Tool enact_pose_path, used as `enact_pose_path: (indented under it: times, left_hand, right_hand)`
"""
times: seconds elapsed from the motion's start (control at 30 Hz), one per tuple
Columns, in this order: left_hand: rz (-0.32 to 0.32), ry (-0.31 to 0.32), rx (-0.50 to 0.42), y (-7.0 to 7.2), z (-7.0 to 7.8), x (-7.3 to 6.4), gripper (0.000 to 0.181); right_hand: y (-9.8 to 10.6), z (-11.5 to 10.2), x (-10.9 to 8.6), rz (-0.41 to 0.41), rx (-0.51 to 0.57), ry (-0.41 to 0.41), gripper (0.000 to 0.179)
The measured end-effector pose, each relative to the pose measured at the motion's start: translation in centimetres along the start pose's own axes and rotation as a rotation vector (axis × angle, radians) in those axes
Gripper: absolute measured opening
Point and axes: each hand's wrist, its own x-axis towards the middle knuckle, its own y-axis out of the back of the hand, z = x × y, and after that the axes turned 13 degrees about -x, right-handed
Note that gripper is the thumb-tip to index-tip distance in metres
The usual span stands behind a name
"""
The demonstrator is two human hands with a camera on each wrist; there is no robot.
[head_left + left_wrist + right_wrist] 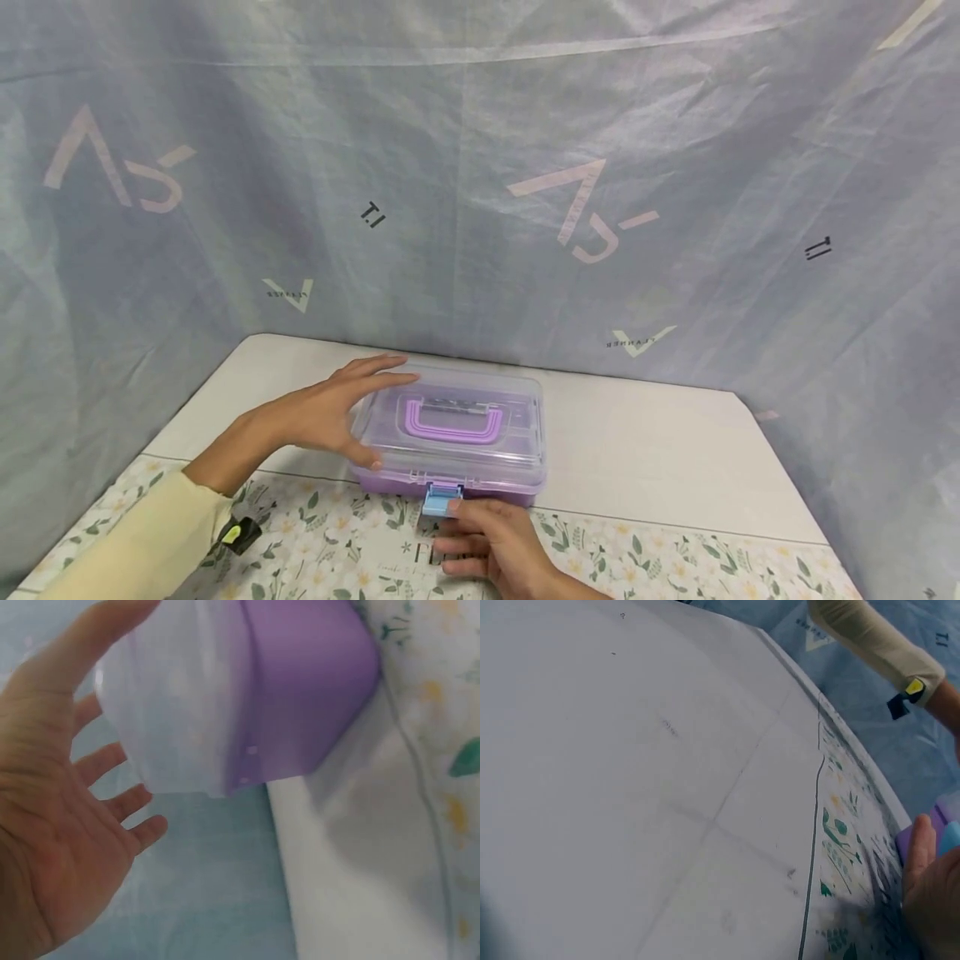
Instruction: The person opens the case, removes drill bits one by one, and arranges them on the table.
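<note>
From where I stand, a pale yellow sleeve [142,533] comes in from the near left, with a black strap [243,537] by its cuff. Out of it reaches the left hand [322,417], spread wide around the left end of the box [390,483]. Its thumb is on the near side and its fingers are on the far side, and they look stretched and loose, not squeezing. I think it is there so the box won't slide or tip. The box sits in the middle, on the white part [637,450] of the table top, with its near side next to the flowery part [315,542]. It is purple below, with a see-through lid [450,455] that is down. The handle [450,436] lies flat on top, so it is out of the way. The box's near side faces the person, maybe so the blue latch [441,500] is easy to get at. The latch sticks out toward the near side. Just right of it is the right hand [502,546], its thumb tip on the latch, perhaps to work it. Two fingers bend below, off the latch; I can't tell if another one pinches it from underneath. A gray curtain [450,125] hangs at the far side.
</note>
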Motion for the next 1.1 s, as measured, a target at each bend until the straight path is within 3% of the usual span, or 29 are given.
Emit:
enact_pose_path:
  times: [0.3,0.53,0.67,0.87,1.0,1.1]
  left_hand:
    - [0.108,0.002,-0.086,-1.2,-2.0,-1.2,0.127]
    - [0.258,-0.009,-0.100,-3.1,-3.0,-2.4,0.150]
    - [0.314,0.053,-0.151,-4.2,-3.1,-3.2,0.160]
    - [0.317,0.132,-0.215,-5.5,-3.3,-4.4,0.166]
    - [0.316,0.203,-0.350,-6.1,-3.3,-4.6,0.156]
    - [0.317,0.248,-0.444,-6.6,-3.1,-4.7,0.149]
  right_hand:
    - [1.2,-0.1,-0.2,-0.009,-0.012,-0.017,0.053]
    - [2.5,-0.1,-0.8,-0.021,-0.101,-0.001,0.046]
    - [4.0,-0.3,-1.4,0.004,-0.119,0.015,0.040]
    - [6.6,-0.8,-2.3,0.039,-0.169,0.018,0.035]
    - [8.3,-1.3,-2.6,0.071,-0.174,0.018,0.026]
    - [9.2,-1.7,-2.7,0.157,-0.197,0.028,0.027]
